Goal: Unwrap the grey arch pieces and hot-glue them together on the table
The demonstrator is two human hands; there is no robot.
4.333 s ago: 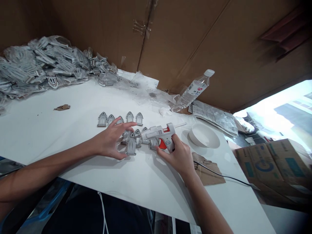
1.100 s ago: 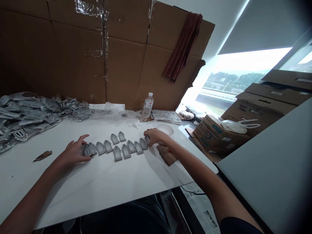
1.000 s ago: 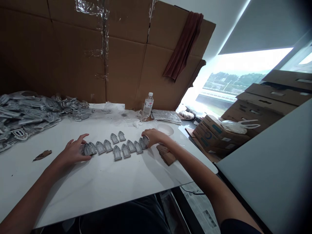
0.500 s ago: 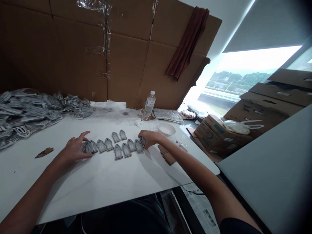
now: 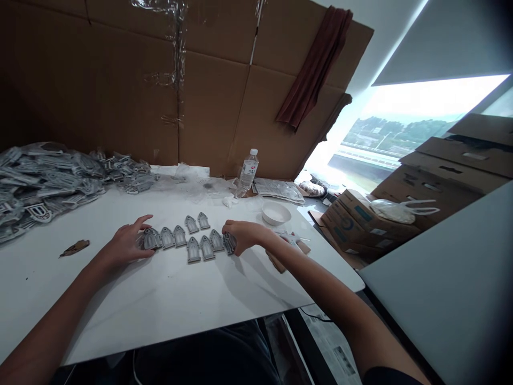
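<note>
Several small grey arch-shaped pieces point(image 5: 193, 249) lie in rows on the white table point(image 5: 168, 299). My left hand point(image 5: 127, 243) rests at the left end of the row, fingers spread over the end piece. My right hand point(image 5: 240, 235) is at the right end, fingers curled round the last pieces there. A white and red glue gun point(image 5: 289, 238) lies on the table just right of my right wrist, beside a brown cardboard scrap point(image 5: 276, 262).
A large heap of bagged grey pieces point(image 5: 48, 182) fills the far left. A water bottle point(image 5: 248, 172), a white bowl point(image 5: 276, 213) and plastic packets point(image 5: 278, 190) stand at the back right. Cardboard walls rise behind; cardboard boxes point(image 5: 352, 219) sit off the right edge.
The glue gun has left my right hand and lies on the table. Both hands have pushed the row of pieces closer together, the right hand sliding left.
</note>
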